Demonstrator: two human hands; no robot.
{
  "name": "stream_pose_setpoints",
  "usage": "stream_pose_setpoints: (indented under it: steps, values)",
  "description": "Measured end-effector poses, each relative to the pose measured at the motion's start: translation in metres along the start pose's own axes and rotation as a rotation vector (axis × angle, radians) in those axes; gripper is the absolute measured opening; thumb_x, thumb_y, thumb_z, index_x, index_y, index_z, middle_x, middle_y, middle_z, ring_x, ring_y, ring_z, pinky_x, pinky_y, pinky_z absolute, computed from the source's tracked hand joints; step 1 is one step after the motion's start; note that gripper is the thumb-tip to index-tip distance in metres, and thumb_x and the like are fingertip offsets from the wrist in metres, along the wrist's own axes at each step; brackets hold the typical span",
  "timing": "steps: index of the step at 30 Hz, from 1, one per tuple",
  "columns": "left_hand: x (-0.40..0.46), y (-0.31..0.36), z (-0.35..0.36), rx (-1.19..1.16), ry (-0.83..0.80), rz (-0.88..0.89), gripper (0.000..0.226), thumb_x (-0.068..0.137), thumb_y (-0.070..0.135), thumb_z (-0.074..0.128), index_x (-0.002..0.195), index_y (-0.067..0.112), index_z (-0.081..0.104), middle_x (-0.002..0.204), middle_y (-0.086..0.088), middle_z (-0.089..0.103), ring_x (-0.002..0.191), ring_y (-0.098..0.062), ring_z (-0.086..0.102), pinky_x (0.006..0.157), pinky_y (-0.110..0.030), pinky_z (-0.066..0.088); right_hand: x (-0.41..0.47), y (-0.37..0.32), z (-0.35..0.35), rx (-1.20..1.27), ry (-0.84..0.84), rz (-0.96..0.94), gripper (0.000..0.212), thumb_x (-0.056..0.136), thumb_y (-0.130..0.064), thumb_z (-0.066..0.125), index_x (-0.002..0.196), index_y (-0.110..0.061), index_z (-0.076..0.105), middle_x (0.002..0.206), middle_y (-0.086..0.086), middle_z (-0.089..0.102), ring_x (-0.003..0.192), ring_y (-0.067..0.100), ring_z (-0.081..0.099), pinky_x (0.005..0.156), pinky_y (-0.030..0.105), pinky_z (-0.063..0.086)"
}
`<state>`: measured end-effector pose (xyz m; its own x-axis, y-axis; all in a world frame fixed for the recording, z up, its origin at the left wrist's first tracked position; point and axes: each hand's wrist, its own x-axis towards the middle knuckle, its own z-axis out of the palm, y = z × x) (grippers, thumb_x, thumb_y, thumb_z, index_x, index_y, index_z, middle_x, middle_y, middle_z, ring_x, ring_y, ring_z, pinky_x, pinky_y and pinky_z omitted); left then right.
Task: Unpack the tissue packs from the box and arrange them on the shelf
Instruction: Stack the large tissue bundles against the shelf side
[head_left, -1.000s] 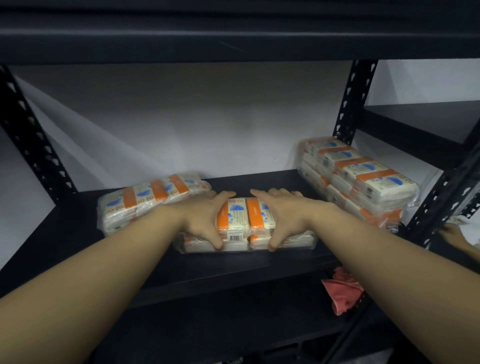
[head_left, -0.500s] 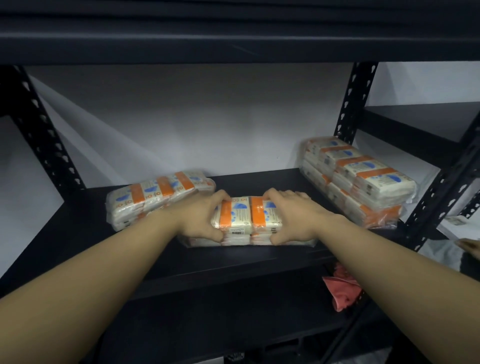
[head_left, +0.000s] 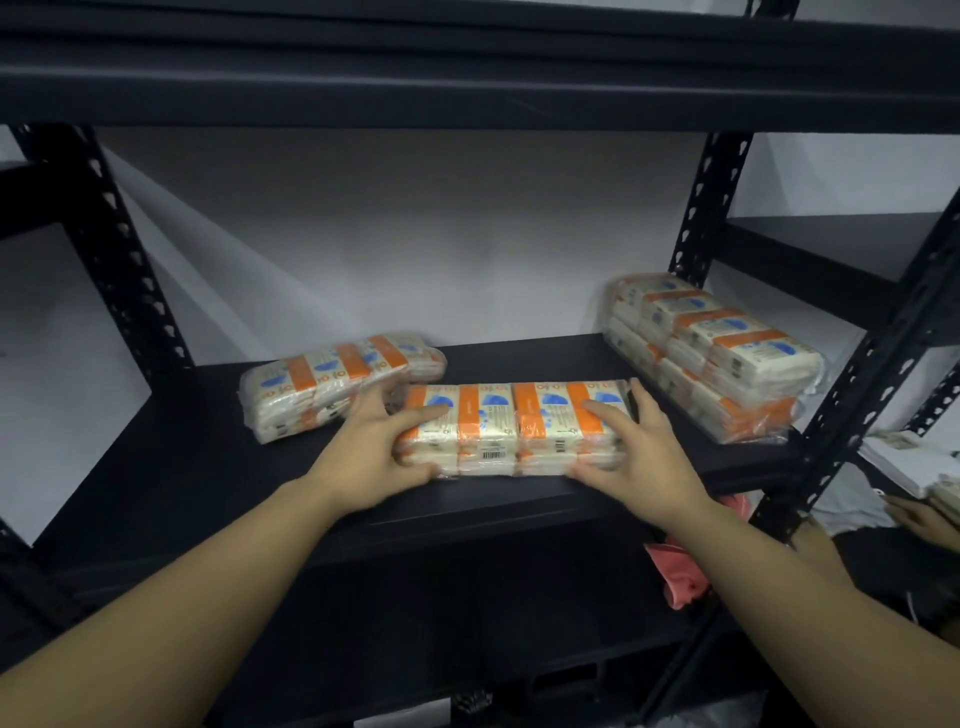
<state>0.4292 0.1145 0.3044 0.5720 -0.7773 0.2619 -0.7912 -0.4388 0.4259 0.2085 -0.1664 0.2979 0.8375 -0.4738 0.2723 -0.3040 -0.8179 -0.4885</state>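
So the hands have slid apart along the plastic-wrapped orange-and-white tissue bundle (head_left: 511, 428) — a second ago they were bunched at its middle, now the left hand (head_left: 371, 457) grips the left end and the right hand (head_left: 636, 447) the right end, thumbs curled under the front edge. The bundle sits flat on the black metal shelf (head_left: 171, 457), between the other two wrapped bundles, left one (head_left: 337, 384) and stacked right one (head_left: 717, 353). Looks placed, probably just being squared up.

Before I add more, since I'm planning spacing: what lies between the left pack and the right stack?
The head view shows the middle pack there, held by the left hand and right hand on the shelf.
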Motion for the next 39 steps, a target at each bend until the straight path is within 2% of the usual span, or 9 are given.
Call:
stream_pose_setpoints:
  steps: [3, 10, 16, 21, 24, 28, 30, 32, 39]
  values:
    - [-0.008, 0.002, 0.003, -0.072, 0.010, -0.088, 0.081, 0.077, 0.044, 0.084, 0.147, 0.054, 0.043, 0.149, -0.001, 0.024, 0.147, -0.027, 0.028, 0.122, -0.040, 0.031, -0.009, -0.005, 0.004, 0.119, 0.027, 0.071, 0.082, 0.082, -0.039, 0.087, 0.153, -0.040, 0.046, 0.169, 0.003, 0.021, 0.151, 0.023, 0.033, 0.117, 0.037, 0.034]
    - [-0.017, -0.006, 0.000, -0.199, 0.004, -0.083, 0.074, 0.084, 0.036, 0.084, 0.145, 0.050, 0.044, 0.143, 0.012, 0.057, 0.124, -0.011, 0.057, 0.106, -0.031, 0.048, -0.015, -0.006, 0.002, 0.226, 0.107, 0.119, 0.079, 0.078, -0.037, 0.090, 0.148, -0.032, 0.054, 0.144, -0.004, 0.057, 0.125, 0.012, 0.058, 0.110, 0.040, 0.050]
    - [-0.004, -0.002, -0.004, -0.308, 0.068, -0.088, 0.062, 0.079, 0.026, 0.090, 0.129, 0.047, 0.061, 0.121, 0.021, 0.064, 0.099, 0.007, 0.060, 0.077, -0.004, 0.043, -0.015, -0.006, -0.006, 0.247, 0.163, 0.129, 0.073, 0.074, -0.034, 0.094, 0.140, -0.025, 0.063, 0.138, -0.006, 0.060, 0.123, 0.010, 0.057, 0.109, 0.037, 0.049]
    - [0.030, 0.007, -0.017, -0.537, 0.071, -0.068, 0.053, 0.079, 0.017, 0.090, 0.122, 0.040, 0.068, 0.120, 0.018, 0.069, 0.102, 0.001, 0.070, 0.082, -0.010, 0.051, -0.006, 0.005, -0.033, 0.259, 0.251, 0.090, 0.067, 0.073, -0.036, 0.094, 0.133, -0.025, 0.067, 0.127, -0.009, 0.064, 0.113, 0.006, 0.061, 0.096, 0.023, 0.051]
    - [0.062, 0.023, -0.022, -0.674, 0.122, -0.034, 0.046, 0.081, 0.006, 0.085, 0.118, 0.030, 0.071, 0.117, 0.011, 0.072, 0.103, -0.003, 0.072, 0.082, -0.010, 0.052, 0.005, 0.008, -0.058, 0.259, 0.358, 0.046, 0.064, 0.072, -0.042, 0.093, 0.130, -0.029, 0.069, 0.123, -0.014, 0.063, 0.115, 0.007, 0.059, 0.100, 0.032, 0.053]
    - [0.115, 0.048, -0.016, -0.835, 0.168, -0.031, 0.045, 0.085, 0.004, 0.081, 0.127, 0.018, 0.070, 0.105, -0.006, 0.075, 0.069, -0.005, 0.070, 0.062, -0.014, 0.054, 0.011, 0.016, -0.089, 0.249, 0.523, 0.022, 0.058, 0.075, -0.043, 0.091, 0.127, -0.028, 0.070, 0.118, -0.016, 0.061, 0.110, 0.005, 0.057, 0.095, 0.034, 0.055]
    - [0.141, 0.064, -0.009, -0.880, 0.191, 0.002, 0.045, 0.085, 0.003, 0.082, 0.125, 0.021, 0.072, 0.112, -0.011, 0.076, 0.087, -0.017, 0.076, 0.080, -0.031, 0.062, 0.010, 0.022, -0.103, 0.219, 0.592, 0.013, 0.053, 0.076, -0.044, 0.090, 0.123, -0.027, 0.071, 0.117, -0.015, 0.062, 0.108, 0.007, 0.059, 0.094, 0.039, 0.055]
    - [0.165, 0.081, -0.004, -0.900, 0.190, 0.040, 0.046, 0.085, 0.000, 0.081, 0.126, 0.018, 0.071, 0.117, -0.012, 0.075, 0.108, -0.025, 0.073, 0.095, -0.034, 0.059, 0.011, 0.029, -0.118, 0.170, 0.660, -0.017, 0.051, 0.076, -0.043, 0.089, 0.122, -0.027, 0.072, 0.117, -0.013, 0.063, 0.107, 0.010, 0.062, 0.093, 0.043, 0.057]
    - [0.254, 0.142, 0.009, -0.869, 0.127, 0.181, 0.049, 0.086, 0.006, 0.081, 0.130, 0.022, 0.066, 0.116, 0.009, 0.075, 0.109, -0.010, 0.072, 0.092, -0.025, 0.059, 0.019, 0.060, -0.160, 0.053, 0.784, -0.021, 0.046, 0.081, -0.034, 0.087, 0.123, -0.028, 0.071, 0.116, -0.012, 0.059, 0.102, 0.009, 0.062, 0.082, 0.037, 0.059]
